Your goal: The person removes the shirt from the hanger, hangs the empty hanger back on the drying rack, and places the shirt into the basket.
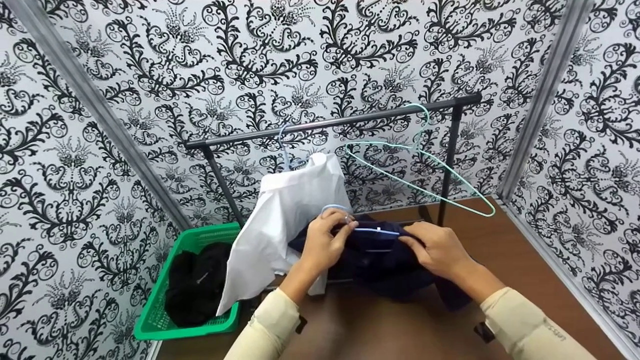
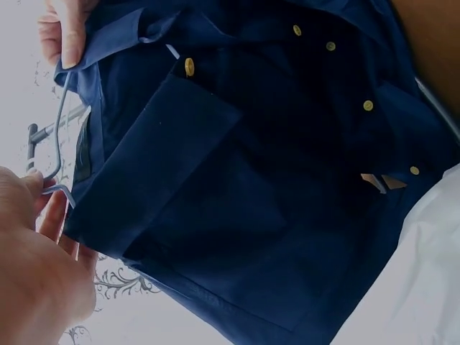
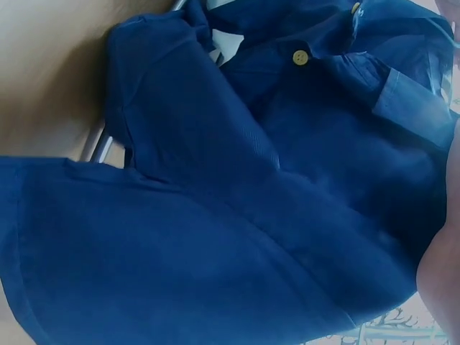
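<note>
A navy blue shirt (image 1: 395,272) with yellowish buttons hangs from both hands in front of the rack. My left hand (image 1: 324,242) pinches a light blue hanger (image 1: 376,230) close to its hook. Part of that hanger lies inside the shirt's neck opening. At the other side of the opening, my right hand (image 1: 442,247) grips the shirt's collar edge between thumb and fingers. The left wrist view has the shirt (image 2: 215,194) filling most of it, with the hanger (image 2: 57,144) running between the hands. In the right wrist view a sleeve of the shirt (image 3: 180,237) droops down.
Behind the hands stands a dark metal clothes rack (image 1: 350,120). A white shirt (image 1: 300,192) hangs on it at left, and a bare mint-green hanger (image 1: 417,190) at right. A green basket (image 1: 187,332) with black clothing (image 1: 200,285) sits left on the brown table (image 1: 530,280).
</note>
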Demonstrator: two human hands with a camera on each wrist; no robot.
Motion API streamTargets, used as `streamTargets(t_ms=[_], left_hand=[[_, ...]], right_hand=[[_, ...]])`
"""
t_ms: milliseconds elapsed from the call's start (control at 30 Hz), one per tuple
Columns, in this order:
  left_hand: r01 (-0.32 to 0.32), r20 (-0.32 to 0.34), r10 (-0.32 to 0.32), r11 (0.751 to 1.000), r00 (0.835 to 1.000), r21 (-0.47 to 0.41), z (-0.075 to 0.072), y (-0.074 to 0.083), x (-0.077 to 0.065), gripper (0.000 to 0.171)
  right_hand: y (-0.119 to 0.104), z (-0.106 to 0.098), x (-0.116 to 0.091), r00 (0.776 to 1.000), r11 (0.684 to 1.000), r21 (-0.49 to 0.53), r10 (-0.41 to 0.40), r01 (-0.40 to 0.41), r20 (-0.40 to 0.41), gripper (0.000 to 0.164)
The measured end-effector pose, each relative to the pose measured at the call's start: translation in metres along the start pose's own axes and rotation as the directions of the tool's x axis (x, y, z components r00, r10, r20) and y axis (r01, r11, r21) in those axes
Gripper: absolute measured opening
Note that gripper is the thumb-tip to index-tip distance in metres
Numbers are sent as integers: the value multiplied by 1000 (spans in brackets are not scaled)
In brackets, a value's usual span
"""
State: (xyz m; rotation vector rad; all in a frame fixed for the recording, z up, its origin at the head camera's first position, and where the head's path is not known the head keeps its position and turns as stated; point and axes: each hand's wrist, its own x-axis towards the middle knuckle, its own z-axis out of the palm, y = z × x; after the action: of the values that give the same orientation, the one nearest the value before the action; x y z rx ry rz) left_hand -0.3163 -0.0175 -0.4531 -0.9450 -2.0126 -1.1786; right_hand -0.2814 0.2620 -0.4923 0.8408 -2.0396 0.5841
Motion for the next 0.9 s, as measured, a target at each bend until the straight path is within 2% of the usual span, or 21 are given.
streamTargets(t_ms=[133,233,367,467,633,733,900], left_hand=[[31,-33,-35,994,999,-108,-1,-5,-1,8],[65,-44,-71,988,996,-141,-2,-8,-2,6],[120,-55,-130,980,990,-156,-5,-9,-3,7],[159,-63,-170,975,983,-159,-7,-9,-4,7],[186,-79,-200,971,977,-150,-8,-9,-5,5],[225,-72,-246,950,967,-217,-7,-10,-5,5],[305,-44,-338,892,940,-334,-6,-11,-5,8]], right_hand=[[4,0,-4,1000,1000,6,14,-15,25,11],[5,-1,-7,999,1000,20,23,-23,25,5],[7,-4,-11,1000,1000,17,8,-8,-17,7],[8,-8,-13,999,1000,-14,-23,23,-41,18],[10,-14,-15,998,999,-25,-40,39,-47,26],[12,-16,-17,998,999,-15,-34,34,-52,27],[13,-18,-20,999,1000,7,0,0,-47,28]])
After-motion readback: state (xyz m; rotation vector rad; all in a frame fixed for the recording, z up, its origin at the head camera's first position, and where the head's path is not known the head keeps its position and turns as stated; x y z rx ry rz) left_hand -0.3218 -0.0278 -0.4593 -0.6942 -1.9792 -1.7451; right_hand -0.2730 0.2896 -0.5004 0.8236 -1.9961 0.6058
